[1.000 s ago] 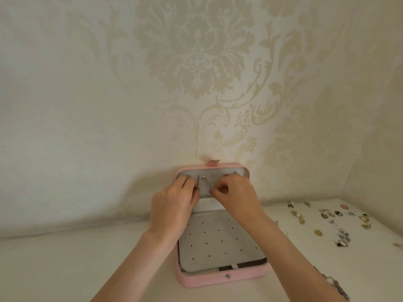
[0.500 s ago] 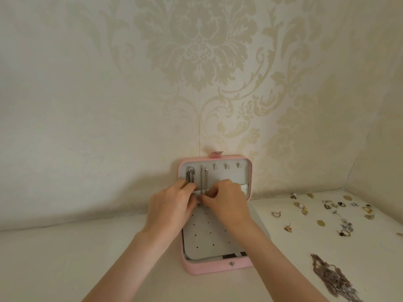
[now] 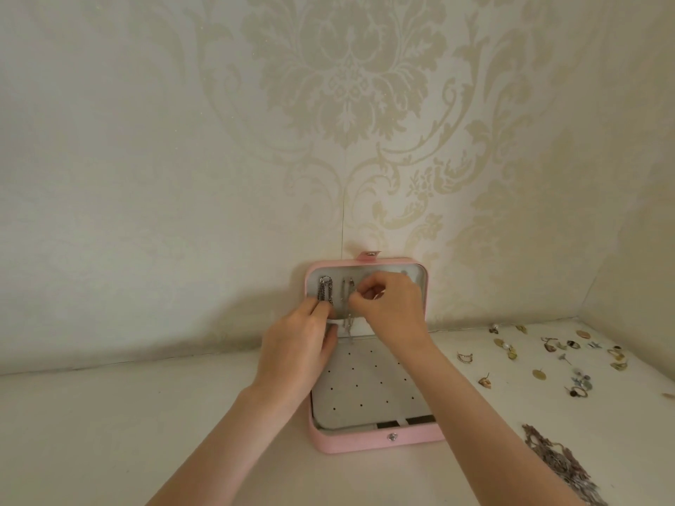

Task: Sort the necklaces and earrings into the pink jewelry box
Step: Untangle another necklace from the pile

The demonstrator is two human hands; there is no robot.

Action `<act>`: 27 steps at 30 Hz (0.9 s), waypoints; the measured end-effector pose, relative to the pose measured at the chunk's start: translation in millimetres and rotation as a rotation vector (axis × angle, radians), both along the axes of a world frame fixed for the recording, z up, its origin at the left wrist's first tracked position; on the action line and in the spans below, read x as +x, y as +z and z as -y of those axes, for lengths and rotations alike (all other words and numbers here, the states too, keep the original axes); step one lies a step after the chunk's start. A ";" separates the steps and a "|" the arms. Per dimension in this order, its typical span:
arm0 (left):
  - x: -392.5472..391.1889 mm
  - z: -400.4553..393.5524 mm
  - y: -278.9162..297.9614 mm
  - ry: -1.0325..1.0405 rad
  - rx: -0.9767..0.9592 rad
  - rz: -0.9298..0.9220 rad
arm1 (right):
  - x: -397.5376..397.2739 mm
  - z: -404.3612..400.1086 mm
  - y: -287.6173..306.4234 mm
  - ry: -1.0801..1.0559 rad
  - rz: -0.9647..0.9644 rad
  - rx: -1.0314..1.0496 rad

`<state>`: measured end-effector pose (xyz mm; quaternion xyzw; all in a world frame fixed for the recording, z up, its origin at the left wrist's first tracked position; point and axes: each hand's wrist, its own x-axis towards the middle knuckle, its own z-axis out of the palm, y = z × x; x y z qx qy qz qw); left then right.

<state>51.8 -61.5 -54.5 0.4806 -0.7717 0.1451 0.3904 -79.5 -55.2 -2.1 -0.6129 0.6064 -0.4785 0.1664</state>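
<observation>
- At the lid hooks: a thin chain (image 3: 347, 297) is pinched between the curled fingers of the right hand (image 3: 389, 308), just beside its hook.
- Left hand (image 3: 297, 346): fingers are curled at the lid's lower band, beside the chain's hanging end; what they hold cannot be told.
- Heavy chain (image 3: 325, 292): already hung on the leftmost hook.
- Box (image 3: 365, 441): pink, open, lid propped against the wall; the perforated tray (image 3: 365, 388) is seen to hold nothing yet.
- Earrings (image 3: 548, 359): scattered on the table to the right, well apart from the box, unsorted.
- Necklace (image 3: 559, 458): dark, ornate, lying near the right forearm, untouched.
- Progress: judged early; two chains hung, most pieces left.
</observation>
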 end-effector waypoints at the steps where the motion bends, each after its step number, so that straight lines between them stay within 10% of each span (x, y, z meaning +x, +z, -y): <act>1: 0.3 -0.6 -0.3 -0.004 0.001 -0.008 | 0.2 1.4 2.4 0.003 0.032 -0.012; 27: -3.3 -5.1 -0.9 -0.007 0.007 -0.025 | -13.6 -5.9 -14.5 0.121 -0.411 0.037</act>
